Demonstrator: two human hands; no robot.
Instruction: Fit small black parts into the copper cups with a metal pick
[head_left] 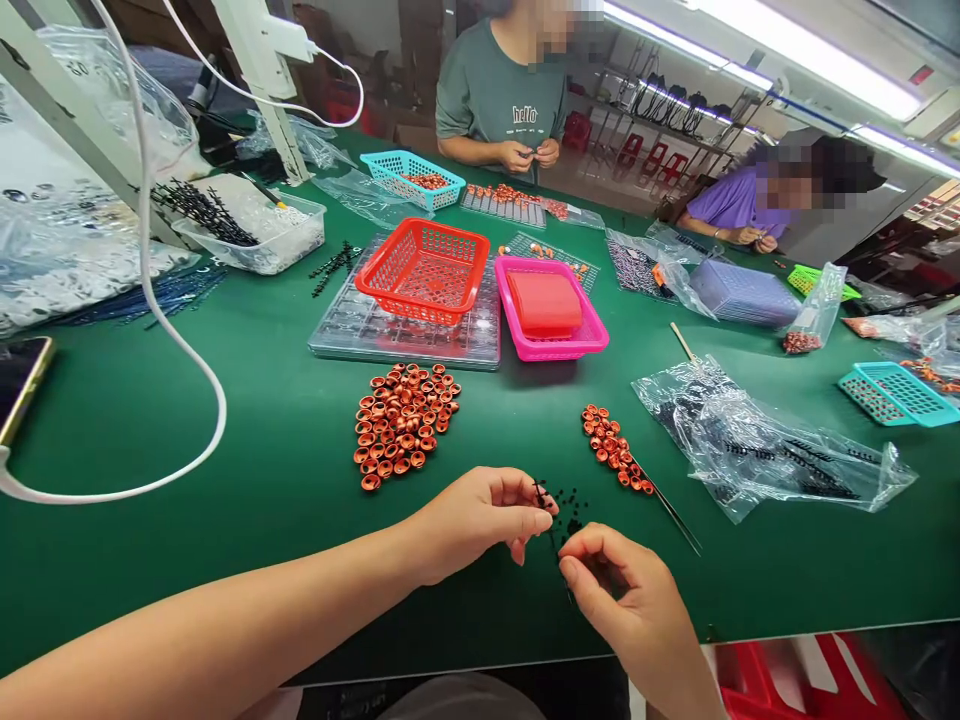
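A thin black plastic strip with short side stubs [541, 493] is pinched between the thumb and fingers of my left hand [484, 515]. Its lower end runs down to the fingertips of my right hand [634, 585], which are closed on it and partly hide it. Small loose black bits [574, 500] lie on the green table just beyond my fingers. Ahead of my left hand is a big pile of copper-coloured little cups [405, 425]. A smaller group of the same cups [609, 447] lies farther right, with metal tweezers [675, 520] beside it.
A red basket [424, 270] sits on stacked clear trays [337, 330], beside a pink basket [555, 345]. Plastic bags with black strips [780, 440] lie right. A white cable [202, 370] loops at left near a phone [22, 390]. Two people work across the table.
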